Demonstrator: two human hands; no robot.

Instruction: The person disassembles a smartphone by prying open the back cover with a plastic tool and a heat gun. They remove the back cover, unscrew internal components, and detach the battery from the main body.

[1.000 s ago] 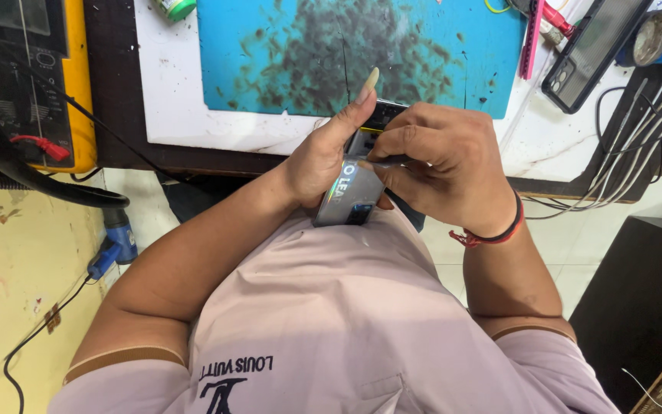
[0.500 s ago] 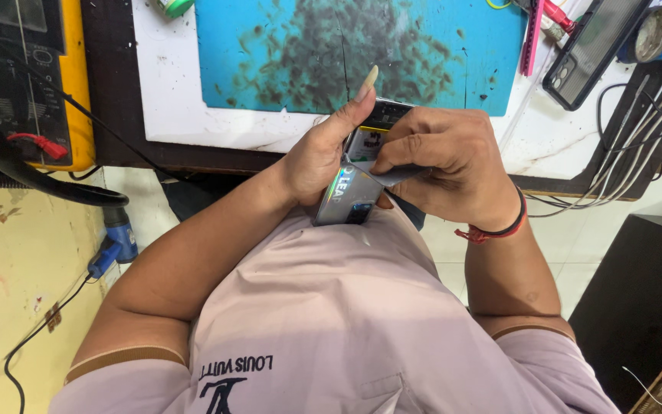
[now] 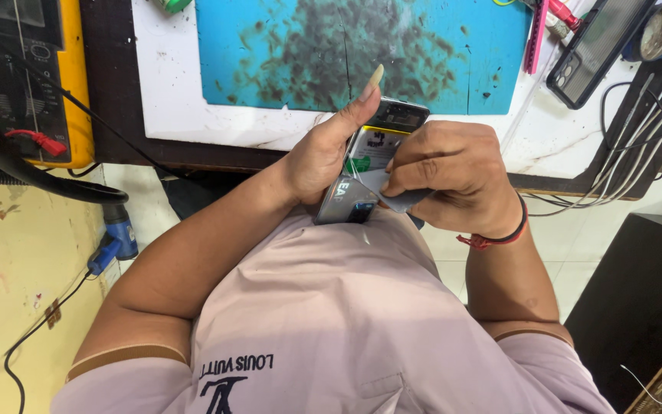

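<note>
Frame centre, below the counter [image 3: 170, 100] edge: left hand [image 3: 319, 157] closed around an opened smartphone [image 3: 369, 165], right hand [image 3: 453, 180] pinching a thin grey card [image 3: 392, 192] against its exposed back.

The blue mat [image 3: 285, 54] lies bare ahead; cables [image 3: 637, 130] and a second phone [image 3: 595, 46] crowd the right.

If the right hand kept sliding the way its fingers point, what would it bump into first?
The right hand points leftward across the opened phone. Going on, it would probably first meet the left hand, whose thumb braces the phone's far edge, though depth is hard to judge.
</note>
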